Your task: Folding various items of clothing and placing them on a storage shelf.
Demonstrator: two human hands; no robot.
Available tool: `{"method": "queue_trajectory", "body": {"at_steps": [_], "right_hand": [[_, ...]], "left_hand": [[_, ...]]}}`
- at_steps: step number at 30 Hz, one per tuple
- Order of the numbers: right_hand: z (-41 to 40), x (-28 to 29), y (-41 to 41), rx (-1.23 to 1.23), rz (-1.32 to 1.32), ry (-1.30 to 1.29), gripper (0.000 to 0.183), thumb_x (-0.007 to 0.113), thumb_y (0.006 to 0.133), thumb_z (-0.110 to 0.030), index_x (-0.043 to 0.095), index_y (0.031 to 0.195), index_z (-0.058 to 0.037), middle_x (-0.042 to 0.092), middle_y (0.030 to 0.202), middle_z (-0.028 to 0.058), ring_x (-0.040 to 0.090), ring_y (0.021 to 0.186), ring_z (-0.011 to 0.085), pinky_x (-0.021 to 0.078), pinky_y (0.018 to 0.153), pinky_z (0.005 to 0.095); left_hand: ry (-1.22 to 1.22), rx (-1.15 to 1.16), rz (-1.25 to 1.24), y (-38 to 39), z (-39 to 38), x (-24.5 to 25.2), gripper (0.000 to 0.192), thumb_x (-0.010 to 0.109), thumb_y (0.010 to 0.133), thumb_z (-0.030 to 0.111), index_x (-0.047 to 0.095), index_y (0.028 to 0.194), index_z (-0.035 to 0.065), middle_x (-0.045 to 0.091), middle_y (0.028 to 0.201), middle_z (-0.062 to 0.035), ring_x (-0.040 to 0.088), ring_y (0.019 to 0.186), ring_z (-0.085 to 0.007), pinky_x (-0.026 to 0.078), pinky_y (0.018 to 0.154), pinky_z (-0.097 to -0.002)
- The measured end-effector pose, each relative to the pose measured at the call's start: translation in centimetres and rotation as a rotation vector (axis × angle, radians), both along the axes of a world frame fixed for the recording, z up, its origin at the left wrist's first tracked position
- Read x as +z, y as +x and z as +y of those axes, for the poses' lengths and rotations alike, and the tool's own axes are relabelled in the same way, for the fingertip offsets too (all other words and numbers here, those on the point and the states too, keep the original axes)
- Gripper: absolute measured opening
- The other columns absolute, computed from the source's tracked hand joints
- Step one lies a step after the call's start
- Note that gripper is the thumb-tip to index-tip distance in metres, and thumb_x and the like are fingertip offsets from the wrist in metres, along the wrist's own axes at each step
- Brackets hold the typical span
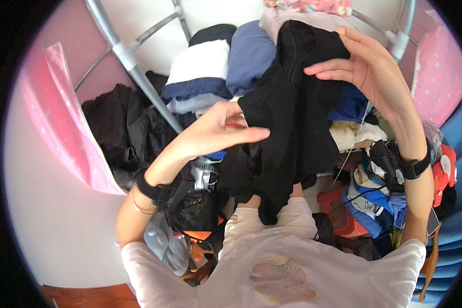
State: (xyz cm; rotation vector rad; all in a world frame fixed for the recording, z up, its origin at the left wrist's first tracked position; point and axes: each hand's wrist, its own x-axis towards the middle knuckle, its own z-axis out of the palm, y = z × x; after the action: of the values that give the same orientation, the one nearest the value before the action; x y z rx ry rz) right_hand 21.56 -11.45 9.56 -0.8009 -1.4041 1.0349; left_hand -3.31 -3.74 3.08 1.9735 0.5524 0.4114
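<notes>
A black cloth garment hangs in front of me between both hands, its lower end reaching down over my light shorts. My left hand holds its left edge, with the thumb lying across the front of the cloth. Higher up on the right, my right hand grips the garment's top corner, and its lower fingers are spread over the fabric. Folds hide which part of the garment each hand holds. Behind it lie a folded white and navy cloth and a rolled blue-grey cloth.
Metal rack tubes slant past on the left and another tube stands right. Dark clothes are heaped at left. A red plastic basket stands at lower right beside mixed clothes. Pink star-patterned cloth hangs at right.
</notes>
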Motion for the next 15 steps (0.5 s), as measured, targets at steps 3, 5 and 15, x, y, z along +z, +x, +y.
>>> {"method": "queue_trajectory", "body": {"at_steps": [3, 5, 15], "right_hand": [[-0.3, 0.5, 0.7, -0.016, 0.017, 0.128, 0.029, 0.037, 0.093, -0.022, 0.039, 0.108, 0.0029, 0.053, 0.090, 0.0127, 0.061, 0.087, 0.0322, 0.0516, 0.073, 0.0290], [-0.1, 0.8, 1.7, -0.088, -0.062, 0.125, 0.028, 0.039, 0.093, -0.023, 0.041, 0.107, 0.0008, 0.054, 0.080, 0.0083, 0.063, 0.082, 0.0250, 0.0510, 0.071, 0.0270], [4.2, -3.2, 3.3, -0.649, -0.877, 0.352, 0.045, 0.071, 0.065, -0.018, 0.049, 0.102, -0.0062, 0.054, 0.089, 0.0052, 0.047, 0.074, 0.0106, 0.0392, 0.066, 0.0253]], "left_hand": [[-0.075, 0.117, -0.093, 1.5, 0.0, 2.4, 0.021, 0.065, 0.079, 0.015, 0.051, 0.064, 0.0088, 0.048, 0.055, 0.0096, 0.043, 0.047, 0.0018, 0.029, 0.041, -0.0142], [0.091, 0.141, -0.208, 0.9, 1.0, 2.9, 0.018, 0.062, 0.081, 0.017, 0.051, 0.069, 0.0097, 0.049, 0.061, 0.0059, 0.045, 0.052, 0.0006, 0.033, 0.042, -0.0145], [-0.211, 0.190, -0.727, -5.8, 1.9, 9.8, 0.026, 0.046, 0.090, 0.022, 0.056, 0.102, 0.0012, 0.061, 0.098, -0.0060, 0.059, 0.089, -0.0142, 0.048, 0.077, -0.0272]]}}
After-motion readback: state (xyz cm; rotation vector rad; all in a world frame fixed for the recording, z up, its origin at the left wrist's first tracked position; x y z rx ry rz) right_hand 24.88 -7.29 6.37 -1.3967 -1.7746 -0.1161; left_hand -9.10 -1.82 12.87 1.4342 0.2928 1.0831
